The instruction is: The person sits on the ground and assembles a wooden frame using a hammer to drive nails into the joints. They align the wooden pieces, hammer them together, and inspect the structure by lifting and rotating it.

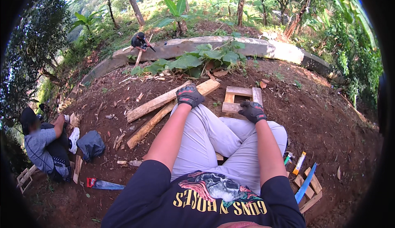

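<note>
Rested the left hand (190, 95), curled, beside planks (154, 105) seemingly not yet joined, and the right hand (252, 112), half-curled, with the wooden frame (239, 91), already four-sided, just ahead; could not tell any grasp.

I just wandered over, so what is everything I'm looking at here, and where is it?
Wooden frame: one, pale brown, ahead of the right knee
Long boards: at least two, light brown, ahead-left
Red-handled saw: one, bluish blade, left ground
Blue saw: one, right, over wood pieces
Wood pieces: several, brown, right
Yellow-and-white stick: one, right
Green-handled tool: one, kind unclear, right
Bag: one, dark, left
Other people: two, dark clothes, left and by the wall
Low wall: one, grey, behind
Trees: several, brown-green, background
Trousers: one pair, light grey, centre
Left hand: one, black-and-red glove, by the boards
Right hand: one, same glove colours, by the frame
</note>
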The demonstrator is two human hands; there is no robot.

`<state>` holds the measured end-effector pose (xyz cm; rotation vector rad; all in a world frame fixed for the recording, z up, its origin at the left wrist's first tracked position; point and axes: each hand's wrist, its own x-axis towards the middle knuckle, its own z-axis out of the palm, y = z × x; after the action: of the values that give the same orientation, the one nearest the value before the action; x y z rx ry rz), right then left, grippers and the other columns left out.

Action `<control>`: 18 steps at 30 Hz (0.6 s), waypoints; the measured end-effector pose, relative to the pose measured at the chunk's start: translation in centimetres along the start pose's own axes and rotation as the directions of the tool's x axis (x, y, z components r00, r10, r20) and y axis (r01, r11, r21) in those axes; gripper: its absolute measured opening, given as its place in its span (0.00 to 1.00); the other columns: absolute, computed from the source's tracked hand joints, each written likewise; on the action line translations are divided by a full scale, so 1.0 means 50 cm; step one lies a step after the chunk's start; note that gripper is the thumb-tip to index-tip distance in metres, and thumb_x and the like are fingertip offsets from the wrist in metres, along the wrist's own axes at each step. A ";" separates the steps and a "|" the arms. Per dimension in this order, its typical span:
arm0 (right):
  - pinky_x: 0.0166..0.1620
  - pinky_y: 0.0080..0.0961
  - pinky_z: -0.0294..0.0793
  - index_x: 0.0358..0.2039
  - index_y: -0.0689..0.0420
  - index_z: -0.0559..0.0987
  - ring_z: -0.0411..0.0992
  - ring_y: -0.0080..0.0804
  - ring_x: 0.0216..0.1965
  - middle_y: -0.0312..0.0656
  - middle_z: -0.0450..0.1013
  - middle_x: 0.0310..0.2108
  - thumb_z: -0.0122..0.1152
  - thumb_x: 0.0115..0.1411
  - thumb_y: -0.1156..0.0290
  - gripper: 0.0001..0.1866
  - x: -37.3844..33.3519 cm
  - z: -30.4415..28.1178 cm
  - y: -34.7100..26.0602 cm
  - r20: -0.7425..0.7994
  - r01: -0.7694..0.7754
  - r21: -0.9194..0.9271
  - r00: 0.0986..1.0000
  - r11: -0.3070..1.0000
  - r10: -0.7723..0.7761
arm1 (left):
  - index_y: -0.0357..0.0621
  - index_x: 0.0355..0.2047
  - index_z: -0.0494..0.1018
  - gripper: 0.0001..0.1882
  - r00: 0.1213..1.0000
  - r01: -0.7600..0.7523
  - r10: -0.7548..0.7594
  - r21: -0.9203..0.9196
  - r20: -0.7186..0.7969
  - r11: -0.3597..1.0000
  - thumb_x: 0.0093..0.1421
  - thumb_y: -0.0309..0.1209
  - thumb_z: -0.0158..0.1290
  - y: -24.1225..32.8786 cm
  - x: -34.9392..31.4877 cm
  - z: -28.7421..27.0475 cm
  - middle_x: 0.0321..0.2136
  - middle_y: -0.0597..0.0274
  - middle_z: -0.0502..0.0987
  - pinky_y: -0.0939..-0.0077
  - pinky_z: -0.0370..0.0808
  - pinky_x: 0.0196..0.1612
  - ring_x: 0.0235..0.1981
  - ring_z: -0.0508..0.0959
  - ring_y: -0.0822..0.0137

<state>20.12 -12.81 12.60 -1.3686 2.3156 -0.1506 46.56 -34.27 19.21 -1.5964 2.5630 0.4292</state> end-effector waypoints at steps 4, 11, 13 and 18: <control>0.62 0.42 0.78 0.59 0.42 0.86 0.80 0.49 0.59 0.46 0.82 0.57 0.74 0.58 0.45 0.30 0.001 0.003 0.004 -0.018 0.014 0.015 1.000 1.000 -0.014 | 0.45 0.55 0.83 0.40 1.000 -0.002 0.002 0.004 0.001 1.000 0.46 0.57 0.68 0.001 0.000 -0.001 0.51 0.48 0.86 0.54 0.82 0.56 0.54 0.86 0.49; 0.63 0.42 0.77 0.60 0.42 0.85 0.79 0.49 0.60 0.45 0.82 0.58 0.74 0.59 0.45 0.30 -0.001 -0.001 -0.003 -0.007 0.011 0.004 1.000 1.000 -0.011 | 0.45 0.56 0.82 0.41 1.000 -0.001 0.001 0.002 -0.006 1.000 0.46 0.57 0.67 -0.005 0.000 0.003 0.52 0.47 0.86 0.54 0.81 0.56 0.54 0.85 0.49; 0.64 0.42 0.77 0.60 0.42 0.85 0.79 0.49 0.60 0.45 0.82 0.59 0.74 0.59 0.45 0.30 -0.002 0.003 -0.001 -0.022 0.011 0.005 1.000 1.000 -0.011 | 0.45 0.56 0.82 0.41 1.000 -0.004 0.004 0.001 0.000 1.000 0.46 0.57 0.68 -0.003 0.001 0.002 0.52 0.47 0.86 0.53 0.82 0.56 0.54 0.85 0.49; 0.64 0.42 0.77 0.60 0.42 0.85 0.79 0.49 0.61 0.45 0.82 0.59 0.74 0.59 0.45 0.30 -0.001 0.002 -0.001 -0.010 -0.001 0.016 1.000 1.000 0.001 | 0.45 0.56 0.82 0.40 1.000 -0.005 0.005 0.000 -0.002 1.000 0.46 0.57 0.68 -0.005 0.003 0.004 0.52 0.47 0.86 0.53 0.82 0.56 0.54 0.86 0.49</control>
<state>20.24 -12.80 12.52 -1.3620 2.3189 -0.1753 46.69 -34.42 18.95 -1.5913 2.5693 0.4283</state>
